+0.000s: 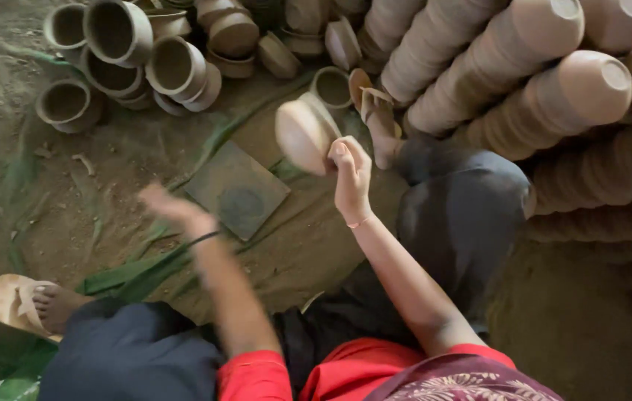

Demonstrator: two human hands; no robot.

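The right hand has its grip closed on the rim of a pale clay bowl, held tilted just left of the fingers. The left hand is blurred, its grip impossible to tell, empty-looking, beside a dark square slab on the earth floor. Stacked bowls crowd the right; loose pots lie beyond.
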